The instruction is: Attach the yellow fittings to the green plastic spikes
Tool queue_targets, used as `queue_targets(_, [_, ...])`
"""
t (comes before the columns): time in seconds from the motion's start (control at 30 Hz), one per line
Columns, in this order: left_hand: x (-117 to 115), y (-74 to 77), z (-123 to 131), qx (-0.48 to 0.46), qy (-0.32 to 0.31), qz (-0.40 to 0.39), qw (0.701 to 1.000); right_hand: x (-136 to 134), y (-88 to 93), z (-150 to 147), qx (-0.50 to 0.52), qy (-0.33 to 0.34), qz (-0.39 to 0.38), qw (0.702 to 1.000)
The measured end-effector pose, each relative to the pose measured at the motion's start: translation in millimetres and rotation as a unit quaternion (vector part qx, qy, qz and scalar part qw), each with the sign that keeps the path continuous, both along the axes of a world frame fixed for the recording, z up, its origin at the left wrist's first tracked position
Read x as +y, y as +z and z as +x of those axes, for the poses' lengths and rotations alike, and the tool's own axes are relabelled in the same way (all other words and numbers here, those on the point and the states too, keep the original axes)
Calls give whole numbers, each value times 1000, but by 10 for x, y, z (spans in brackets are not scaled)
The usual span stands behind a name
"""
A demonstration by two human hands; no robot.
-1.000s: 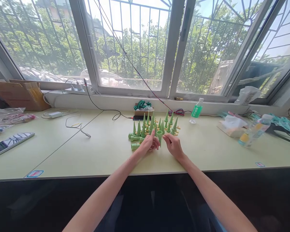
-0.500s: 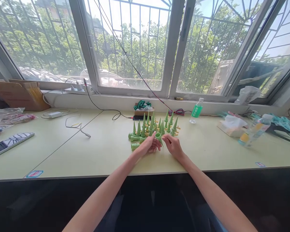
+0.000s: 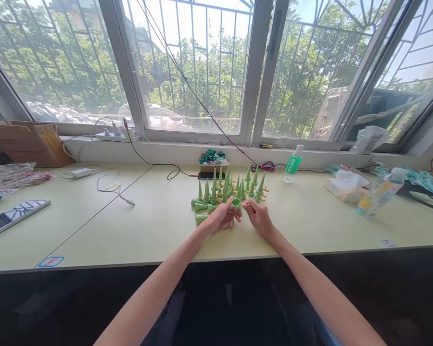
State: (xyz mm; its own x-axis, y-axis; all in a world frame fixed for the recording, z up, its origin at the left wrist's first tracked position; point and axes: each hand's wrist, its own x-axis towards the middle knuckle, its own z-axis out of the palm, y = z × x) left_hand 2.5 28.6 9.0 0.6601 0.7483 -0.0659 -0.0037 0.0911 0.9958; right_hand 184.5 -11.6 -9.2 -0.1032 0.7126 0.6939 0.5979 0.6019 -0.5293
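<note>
My left hand (image 3: pixel 223 215) is wrapped round a green plastic watering spike (image 3: pixel 236 203), whose round open end faces up towards me. Close by on its right, my right hand (image 3: pixel 259 216) has thumb and forefinger pinched together near the rim. Whatever lies between those fingertips is too small to make out. Just beyond both hands stand several green cone-shaped spikes (image 3: pixel 224 190), pointing upward, with small yellow parts on them. A few green tube-shaped pieces (image 3: pixel 201 219) lie beside my left wrist, open ends to the left.
Behind the spikes are a black phone (image 3: pixel 211 176) on a cable and a small box (image 3: pixel 214 163) of green material. A green-labelled bottle (image 3: pixel 293 165) stands near the window. Further right are a tissue pack (image 3: pixel 348 181) and another bottle (image 3: pixel 381 193). A tablet-like device (image 3: pixel 16 217) lies left.
The spike in my left hand has turned, so its open end faces me more and its pointed tip no longer shows. My hands stay in nearly the same place.
</note>
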Motion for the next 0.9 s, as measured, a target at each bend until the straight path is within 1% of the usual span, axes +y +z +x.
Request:
queue_targets(0.27, [-48, 33, 3, 14, -7, 11, 1000, -13, 13, 5, 5, 2, 5, 1000])
queue_targets(0.43, [-81, 53, 4, 10, -16, 33, 999, -3, 12, 11, 10, -1, 8, 1000])
queue_targets(0.73, [-85, 57, 9, -9, -10, 62, 998, 53, -42, 14, 17, -11, -26, 999])
queue_targets(0.8, [-83, 52, 12, -3, -3, 76, 997, 63, -50, 17, 14, -11, -36, 999])
queue_targets(0.9, [-74, 29, 22, 1, 27, 102, 994, 76, -59, 20, 5, -18, -43, 999])
